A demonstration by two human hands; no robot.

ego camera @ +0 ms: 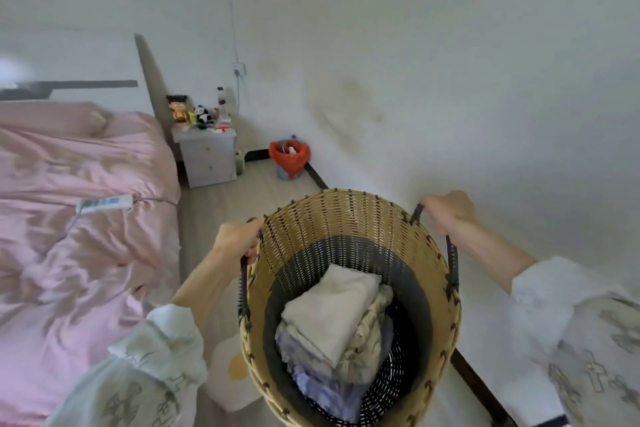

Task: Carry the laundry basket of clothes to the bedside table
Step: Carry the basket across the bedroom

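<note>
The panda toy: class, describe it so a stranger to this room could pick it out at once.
Find the pink bed, then the small white bedside table beside its headboard in the corner. Among the clutter on top sits the panda toy, the only black-and-white thing there, between an orange figure and a clear bottle.

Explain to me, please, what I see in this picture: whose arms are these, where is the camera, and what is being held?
There is no machine here. A person wears one camera on the head, so you look forward and down at that person's own arms. The left hand and the right hand each grip a dark handle of a woven basket, with the fingers closed around it. Folded clothes lie inside the basket. On the left is a bed with a pink cover, and a white power strip rests on it. Ahead, beside the bed, stands the small bedside table with toys and bottles on top. A bin with a red bag stands on the floor by the wall.
</note>
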